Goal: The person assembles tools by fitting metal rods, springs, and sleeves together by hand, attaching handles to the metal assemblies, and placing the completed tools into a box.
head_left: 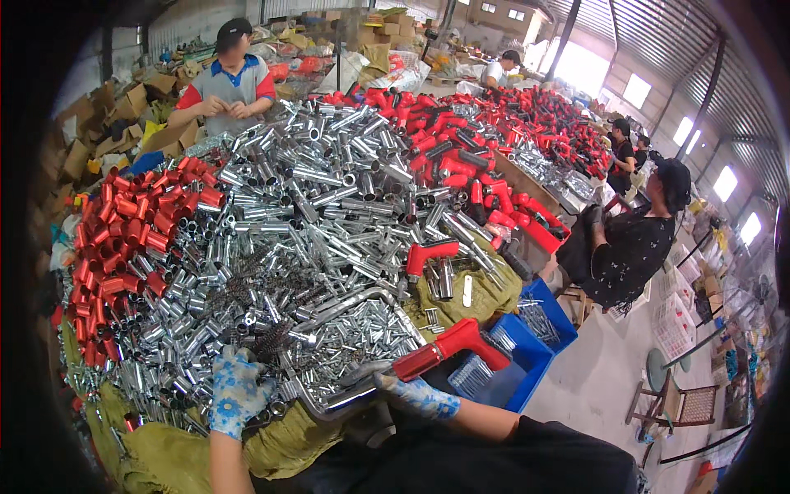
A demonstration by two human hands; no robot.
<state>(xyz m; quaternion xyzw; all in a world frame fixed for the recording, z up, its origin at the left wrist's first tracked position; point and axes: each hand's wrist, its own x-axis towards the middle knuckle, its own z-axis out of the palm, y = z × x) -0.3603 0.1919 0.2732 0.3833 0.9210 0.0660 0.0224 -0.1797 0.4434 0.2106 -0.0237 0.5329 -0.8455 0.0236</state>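
My left hand (238, 393), in a white glove with blue flowers, reaches into the near edge of a heap of chrome tubes (329, 198). Its fingers are curled among the metal parts; whatever they grip is hidden. Dark coil springs (267, 339) lie just beyond it. My right hand (421, 397), gloved alike, is closed at the barrel of a red pistol-shaped tool housing (448, 346). A chrome tube (350, 398) extends leftward in line with that barrel. The housing's handle points right, over the blue bins. Some right fingers are hidden underneath.
A metal-rimmed tray (306, 393) holds many small screws and pins. Blue bins (535, 350) with metal parts stand at right. Red sleeves (123, 230) are heaped left, red housings (527, 115) farther back. Co-workers are around the heap; one in black (642, 247) sits at right.
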